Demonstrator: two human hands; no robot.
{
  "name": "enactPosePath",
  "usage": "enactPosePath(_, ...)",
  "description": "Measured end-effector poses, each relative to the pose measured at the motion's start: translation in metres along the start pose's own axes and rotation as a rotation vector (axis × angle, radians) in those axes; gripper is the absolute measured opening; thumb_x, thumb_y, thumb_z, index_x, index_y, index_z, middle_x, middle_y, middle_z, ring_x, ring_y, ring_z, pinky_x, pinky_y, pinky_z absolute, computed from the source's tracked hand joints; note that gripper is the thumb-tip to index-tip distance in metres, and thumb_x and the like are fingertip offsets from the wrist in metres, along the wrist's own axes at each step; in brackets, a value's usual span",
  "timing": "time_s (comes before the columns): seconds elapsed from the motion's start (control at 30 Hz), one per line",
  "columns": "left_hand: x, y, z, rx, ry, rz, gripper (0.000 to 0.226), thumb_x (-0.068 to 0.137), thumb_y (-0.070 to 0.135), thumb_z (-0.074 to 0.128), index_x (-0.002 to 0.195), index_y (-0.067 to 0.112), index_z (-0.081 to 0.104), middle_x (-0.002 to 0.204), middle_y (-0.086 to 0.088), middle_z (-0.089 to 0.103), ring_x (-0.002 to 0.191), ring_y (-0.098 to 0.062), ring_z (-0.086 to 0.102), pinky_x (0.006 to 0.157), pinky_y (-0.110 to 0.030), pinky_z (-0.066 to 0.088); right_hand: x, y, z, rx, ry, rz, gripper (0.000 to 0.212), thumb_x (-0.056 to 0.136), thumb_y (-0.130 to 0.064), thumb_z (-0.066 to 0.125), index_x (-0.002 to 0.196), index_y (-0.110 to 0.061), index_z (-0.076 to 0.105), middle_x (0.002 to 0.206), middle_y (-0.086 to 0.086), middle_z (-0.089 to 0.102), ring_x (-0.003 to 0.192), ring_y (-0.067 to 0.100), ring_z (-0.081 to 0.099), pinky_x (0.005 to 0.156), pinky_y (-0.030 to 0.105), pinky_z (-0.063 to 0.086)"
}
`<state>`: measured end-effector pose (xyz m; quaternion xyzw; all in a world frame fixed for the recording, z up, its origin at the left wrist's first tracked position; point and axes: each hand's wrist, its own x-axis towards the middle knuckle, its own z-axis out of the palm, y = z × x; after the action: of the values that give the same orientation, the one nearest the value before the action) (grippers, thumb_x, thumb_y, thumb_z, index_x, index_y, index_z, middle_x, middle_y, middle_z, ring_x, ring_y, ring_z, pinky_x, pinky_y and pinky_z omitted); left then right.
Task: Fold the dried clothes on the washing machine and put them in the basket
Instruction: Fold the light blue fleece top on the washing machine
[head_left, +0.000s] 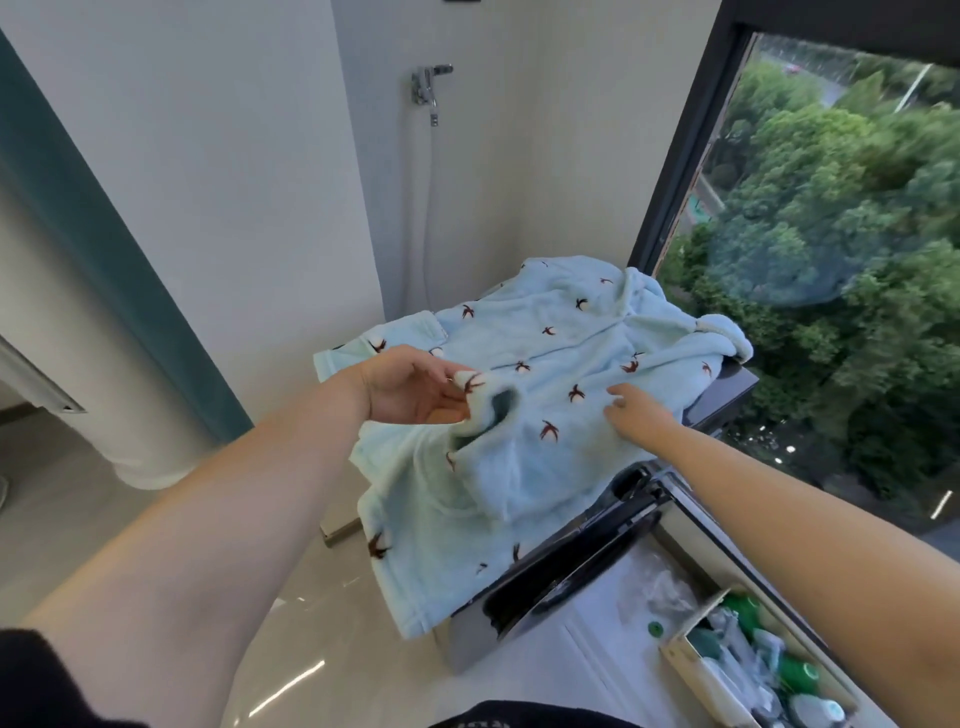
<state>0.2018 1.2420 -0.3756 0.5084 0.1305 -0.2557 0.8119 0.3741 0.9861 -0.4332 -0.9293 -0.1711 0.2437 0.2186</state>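
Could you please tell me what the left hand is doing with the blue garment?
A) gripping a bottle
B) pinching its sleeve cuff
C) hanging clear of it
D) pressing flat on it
B: the left hand pinches the sleeve cuff of the light blue garment, while the right hand rests flat on the fabric.

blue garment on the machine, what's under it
Under the blue garment is the washing machine. Its dark top shows only at the right corner, and its door shows below the hanging hem. The rest of the top is covered, so anything lying there cannot be seen.
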Motion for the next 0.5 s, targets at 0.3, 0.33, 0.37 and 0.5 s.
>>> enactPosePath(0.3, 0.069, 0.012, 0.028, 1.251, 0.463, 0.140, 0.033, 0.074, 0.035, 0.077, 0.062, 0.012, 0.056, 0.068, 0.002, 0.045, 0.065, -0.011, 0.040, 0.058, -0.025, 0.030, -0.028, 0.017, -0.016, 0.461, 0.135, 0.108, 0.023, 0.094, -0.003, 0.042, 0.106, -0.005, 0.062, 0.104, 0.015, 0.063, 0.079, 0.022, 0.059, 0.071, 0.031, 0.051)
enactPosePath(0.33, 0.077, 0.014, 0.035, 1.248, 0.478, 0.201, 0.039, 0.072, 0.043, 0.074, 0.060, 0.014, 0.051, 0.068, 0.002, 0.042, 0.065, -0.011, 0.038, 0.057, -0.025, 0.028, -0.034, 0.016, -0.017, 0.618, 0.066, 0.125, 0.019, 0.096, -0.004, 0.044, 0.103, -0.003, 0.062, 0.097, 0.015, 0.064, 0.072, 0.020, 0.058, 0.067, 0.029, 0.049)
enactPosePath(0.37, 0.084, 0.016, 0.042, 1.233, 0.479, 0.248, 0.043, 0.069, 0.049, 0.071, 0.060, 0.015, 0.048, 0.068, 0.002, 0.040, 0.064, -0.012, 0.037, 0.056, -0.025, 0.027, -0.040, 0.014, -0.020, 0.765, -0.014, 0.135, 0.017, 0.097, -0.009, 0.046, 0.102, -0.002, 0.061, 0.094, 0.015, 0.064, 0.072, 0.021, 0.058, 0.066, 0.029, 0.048)
enactPosePath(0.5, 0.115, 0.023, 0.068, 1.129, 0.528, 0.297, 0.047, 0.082, 0.035, 0.071, 0.055, 0.015, 0.037, 0.057, 0.003, 0.034, 0.054, -0.010, 0.032, 0.049, -0.022, 0.021, -0.039, 0.023, -0.038, 1.024, -0.270, 0.078, 0.031, 0.099, -0.034, 0.045, 0.120, -0.013, 0.054, 0.109, 0.008, 0.063, 0.099, 0.023, 0.059, 0.089, 0.038, 0.045)
